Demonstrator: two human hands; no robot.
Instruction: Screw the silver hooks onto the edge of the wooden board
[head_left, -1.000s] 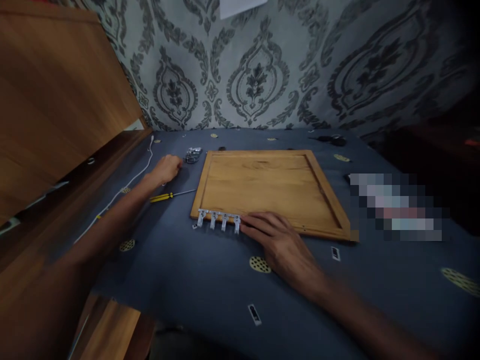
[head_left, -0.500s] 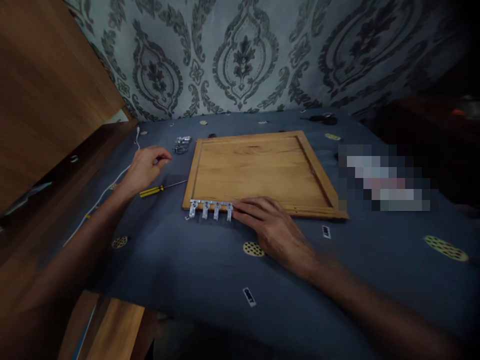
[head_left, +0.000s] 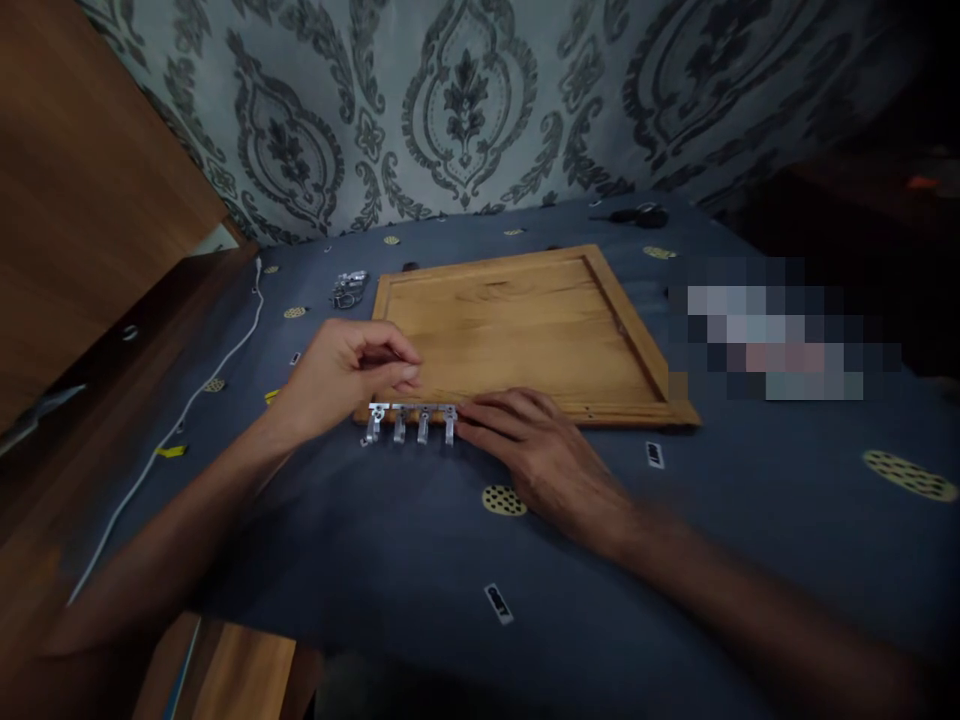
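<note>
A wooden panel (head_left: 495,330) with a raised frame lies flat on the cloth. Along its near edge, toward the left, sits a silver hook rail (head_left: 424,424) with several metal hooks hanging over the edge. My right hand (head_left: 536,445) has its thumb and index fingertips at the rail's right end, the other fingers resting on the panel frame. Above the rail's left half, my left hand (head_left: 345,370) is closed in a pinch; anything between its fingertips is too small to make out. The yellow-handled screwdriver (head_left: 273,396) is mostly hidden behind that hand.
Metal pieces in a small pile (head_left: 349,289) lie beyond the panel's left corner. A white cable (head_left: 225,360) runs down the left side. Toward the back right rests a dark object (head_left: 639,215). A blurred-out item (head_left: 772,330) lies right of the panel. Patterned fabric (head_left: 465,110) hangs behind.
My left hand has moved right, from beside the screwdriver to above the hook rail, its fingertips now drawn together. My right hand stays at the rail's end. The view has shifted slightly.
</note>
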